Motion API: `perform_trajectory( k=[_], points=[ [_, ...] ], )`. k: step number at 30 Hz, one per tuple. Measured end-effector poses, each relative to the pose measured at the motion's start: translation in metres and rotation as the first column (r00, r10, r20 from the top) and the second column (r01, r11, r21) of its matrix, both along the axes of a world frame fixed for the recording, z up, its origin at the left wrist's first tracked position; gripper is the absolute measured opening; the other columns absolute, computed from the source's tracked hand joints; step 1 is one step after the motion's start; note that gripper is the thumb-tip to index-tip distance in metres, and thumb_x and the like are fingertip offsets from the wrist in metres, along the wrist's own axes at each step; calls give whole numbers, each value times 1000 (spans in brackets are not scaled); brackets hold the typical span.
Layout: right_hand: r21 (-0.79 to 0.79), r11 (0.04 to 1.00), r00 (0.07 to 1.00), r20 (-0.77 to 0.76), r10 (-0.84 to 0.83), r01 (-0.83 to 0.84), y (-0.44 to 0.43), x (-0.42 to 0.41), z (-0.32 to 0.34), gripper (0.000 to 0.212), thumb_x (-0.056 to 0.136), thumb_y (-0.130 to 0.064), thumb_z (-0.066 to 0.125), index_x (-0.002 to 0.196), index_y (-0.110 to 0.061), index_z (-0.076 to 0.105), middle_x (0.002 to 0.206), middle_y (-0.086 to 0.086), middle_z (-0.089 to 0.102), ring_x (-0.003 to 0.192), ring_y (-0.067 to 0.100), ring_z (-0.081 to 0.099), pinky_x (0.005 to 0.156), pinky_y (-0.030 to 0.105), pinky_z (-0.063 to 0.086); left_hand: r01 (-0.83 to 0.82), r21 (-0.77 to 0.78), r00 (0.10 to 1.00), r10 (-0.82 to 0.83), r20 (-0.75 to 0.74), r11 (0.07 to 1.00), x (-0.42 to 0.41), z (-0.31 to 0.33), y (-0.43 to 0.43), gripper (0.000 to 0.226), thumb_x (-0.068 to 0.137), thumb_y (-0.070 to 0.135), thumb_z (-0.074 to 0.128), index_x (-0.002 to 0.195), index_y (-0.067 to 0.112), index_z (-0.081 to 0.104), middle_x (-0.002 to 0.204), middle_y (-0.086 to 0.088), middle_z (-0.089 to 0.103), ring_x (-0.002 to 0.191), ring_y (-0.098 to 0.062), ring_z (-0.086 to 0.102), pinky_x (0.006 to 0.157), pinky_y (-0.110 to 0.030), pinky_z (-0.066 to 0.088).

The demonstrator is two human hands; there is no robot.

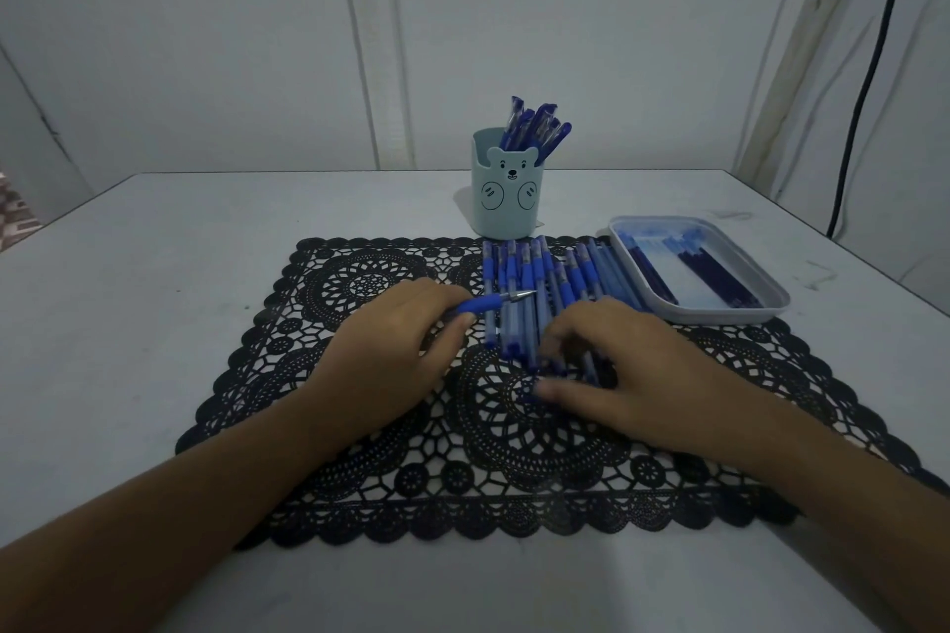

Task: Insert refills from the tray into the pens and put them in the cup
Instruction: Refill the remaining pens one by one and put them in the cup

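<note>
A row of several blue pens [534,283] lies on the black lace mat [390,488], just in front of the pale blue bear cup [506,201]. The cup holds several capped blue pens [534,126]. My left hand [396,355] grips a blue pen [493,302] whose metal tip points right over the row. My right hand [611,365] rests on the near ends of the pens with its fingers curled; whether it pinches one I cannot tell. The white tray [771,303] at the right holds dark refills [714,272].
The mat lies on a white table [128,324] whose back edge meets a white wall. A black cable [869,67] hangs down the wall at the far right. The tray stands partly on the mat's right corner.
</note>
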State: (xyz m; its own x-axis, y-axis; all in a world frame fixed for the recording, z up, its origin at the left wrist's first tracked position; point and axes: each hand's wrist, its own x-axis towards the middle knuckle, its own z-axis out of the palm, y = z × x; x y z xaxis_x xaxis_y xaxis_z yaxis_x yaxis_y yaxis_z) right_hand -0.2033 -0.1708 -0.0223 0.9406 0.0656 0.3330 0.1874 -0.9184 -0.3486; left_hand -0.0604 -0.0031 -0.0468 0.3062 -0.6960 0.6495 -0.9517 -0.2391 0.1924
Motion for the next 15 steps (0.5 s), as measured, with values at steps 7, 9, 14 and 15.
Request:
perform_trajectory(
  k=[7,9,14,15],
  points=[
    [431,893,976,103,-192,130,1,0,6,31,77,-57,36,72,-32,53,62,-3,55,57,9,50,56,20,41,89,83,990,-97,98,993,-12,2,-2,30,92,26,43,103,7,63,82,0,62,70,-11,52,66,-22,42],
    [377,917,987,44,-157,129,2,1,4,34,75,-61,35,65,-33,53,59,-2,56,52,9,49,53,21,40,94,98,988,-105,117,991,-14,3,-2,31,92,27,42,102,8,64,82,0,62,70,-11,52,65,-22,41],
    [353,929,992,13,-126,113,0,3,1,31,75,-52,44,66,-26,58,56,-11,56,52,3,48,49,14,38,138,134,987,-147,60,981,-17,4,1,31,94,29,39,105,11,62,81,2,62,68,-12,55,60,-27,45],
    [364,926,993,26,-114,97,0,3,1,29,74,-53,45,65,-28,57,59,-14,57,52,4,48,49,15,38,149,143,987,-155,37,979,-17,5,1,31,94,29,39,106,12,62,80,3,61,68,-11,55,58,-28,47]
  ],
)
